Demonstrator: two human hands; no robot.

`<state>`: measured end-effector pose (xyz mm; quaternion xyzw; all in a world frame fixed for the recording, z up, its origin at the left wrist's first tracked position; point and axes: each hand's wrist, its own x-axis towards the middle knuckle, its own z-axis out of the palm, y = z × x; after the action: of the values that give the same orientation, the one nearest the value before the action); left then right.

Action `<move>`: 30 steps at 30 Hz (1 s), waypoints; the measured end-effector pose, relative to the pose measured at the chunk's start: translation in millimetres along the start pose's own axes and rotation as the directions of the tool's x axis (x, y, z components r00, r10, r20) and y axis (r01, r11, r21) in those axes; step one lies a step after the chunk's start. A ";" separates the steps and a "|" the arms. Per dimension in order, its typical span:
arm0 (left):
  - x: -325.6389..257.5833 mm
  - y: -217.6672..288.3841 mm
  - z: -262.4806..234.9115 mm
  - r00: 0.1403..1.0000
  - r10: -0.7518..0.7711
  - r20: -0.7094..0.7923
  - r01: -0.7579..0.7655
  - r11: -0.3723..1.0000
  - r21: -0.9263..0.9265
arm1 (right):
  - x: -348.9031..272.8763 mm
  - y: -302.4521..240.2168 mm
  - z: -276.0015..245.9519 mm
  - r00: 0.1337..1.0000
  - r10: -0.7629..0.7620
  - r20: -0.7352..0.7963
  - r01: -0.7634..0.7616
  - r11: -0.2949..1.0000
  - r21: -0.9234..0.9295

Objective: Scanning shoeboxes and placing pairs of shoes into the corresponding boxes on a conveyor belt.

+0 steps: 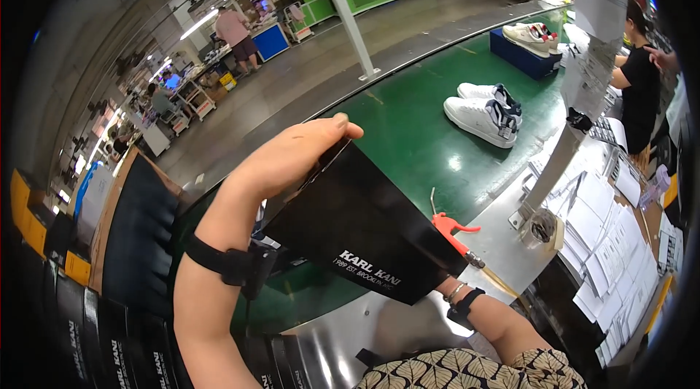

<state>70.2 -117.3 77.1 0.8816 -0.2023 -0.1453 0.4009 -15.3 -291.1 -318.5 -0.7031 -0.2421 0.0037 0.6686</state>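
Observation:
A black shoebox (350, 221) with white lettering is held up tilted in front of me, one broad face toward me. My left hand (310, 145) is closed on its far upper edge, the thumb and a fingertip showing at the corner. My right hand (450, 285) reaches behind the box's lower right corner; its fingers are hidden. Both wrists wear black straps. Just right of the box lies a red air blow gun (453, 231) with a thin metal nozzle. Beyond it, a pair of white sneakers (485, 114) with dark heels rests on the green conveyor belt (408, 141).
Farther along the belt, cream shoes (531, 37) sit on a dark blue box (521, 57). A metal post (594, 46) and scattered papers (605, 243) stand to the right. Several black shoeboxes (109, 338) are lined up at lower left. A co-worker (640, 86) in black stands at far right.

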 end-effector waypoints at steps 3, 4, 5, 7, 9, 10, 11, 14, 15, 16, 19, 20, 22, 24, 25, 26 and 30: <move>-24.0 -20.4 -29.6 0.994 0.079 0.079 -0.063 0.981 -0.184 | 17.5 -10.6 -0.9 1.000 0.029 0.007 -0.029 0.996 0.084; -30.6 -33.8 -37.4 0.988 0.133 0.083 -0.109 0.962 -0.250 | 25.2 -11.7 0.3 0.999 0.039 0.013 -0.040 0.992 0.116; -38.4 -44.9 -43.7 0.991 0.110 0.079 -0.081 0.947 -0.312 | 33.0 -12.6 1.1 0.999 0.050 0.017 -0.052 0.988 0.146; -48.0 -63.2 -46.6 0.994 0.078 0.082 -0.036 0.908 -0.418 | 44.7 -13.8 -4.2 0.996 0.083 0.018 -0.085 0.976 0.199; -49.0 -84.8 -46.3 1.000 0.023 0.003 -0.021 0.930 -0.367 | 9.1 2.0 -22.0 0.993 0.119 0.007 -0.117 0.963 0.242; -48.7 -90.6 -44.3 0.999 0.016 -0.042 -0.029 0.942 -0.335 | 17.1 -1.7 -24.0 0.991 0.136 -0.001 -0.131 0.955 0.266; -46.7 -98.6 -41.8 0.999 0.028 -0.029 -0.035 0.967 -0.252 | 13.8 -0.5 -27.2 0.988 0.153 -0.009 -0.144 0.946 0.289; -33.9 -110.7 -25.9 0.989 0.149 -0.010 -0.148 0.988 0.041 | 13.7 3.0 -36.8 0.977 0.211 -0.041 -0.183 0.919 0.350; -27.6 -112.8 -19.3 0.958 0.272 -0.090 -0.255 0.953 0.166 | 81.9 -25.7 -13.4 0.971 0.232 -0.050 -0.198 0.907 0.372; -22.3 -113.8 -13.5 0.905 0.398 -0.152 -0.343 0.891 0.296 | 96.1 -30.7 -7.3 0.965 0.254 -0.059 -0.211 0.894 0.395; -11.8 -108.1 2.5 0.890 0.365 -0.272 -0.344 0.931 0.123 | 13.4 7.0 -48.7 0.944 0.317 -0.090 -0.243 0.853 0.462; -11.3 -108.3 3.9 0.890 0.368 -0.270 -0.348 0.930 0.119 | 20.9 6.3 -46.5 0.936 0.338 -0.101 -0.250 0.838 0.484; -5.9 -103.1 7.6 0.845 0.383 -0.374 -0.348 0.924 0.160 | 25.0 6.3 -43.8 0.918 0.374 -0.131 -0.256 0.812 0.524; -8.1 -96.5 9.7 0.820 0.438 -0.369 -0.378 0.898 0.226 | 20.6 6.3 -48.7 0.897 0.408 -0.168 -0.251 0.785 0.566; -8.0 -94.4 11.6 0.809 0.410 -0.421 -0.337 0.910 0.240 | 16.7 7.4 -47.0 0.884 0.426 -0.195 -0.241 0.771 0.589; -8.8 -92.1 12.9 0.794 0.383 -0.471 -0.296 0.922 0.251 | 18.3 9.8 -48.2 0.868 0.443 -0.224 -0.229 0.757 0.612; -18.3 -94.5 5.7 0.778 0.269 -0.568 -0.157 0.958 0.238 | 12.9 14.8 -52.7 0.694 0.652 -0.305 -0.178 0.565 0.806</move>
<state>74.5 -56.0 2.8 0.8857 -0.1772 0.2035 0.3777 18.4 -336.0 -322.7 -0.3829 0.1767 0.0535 0.9051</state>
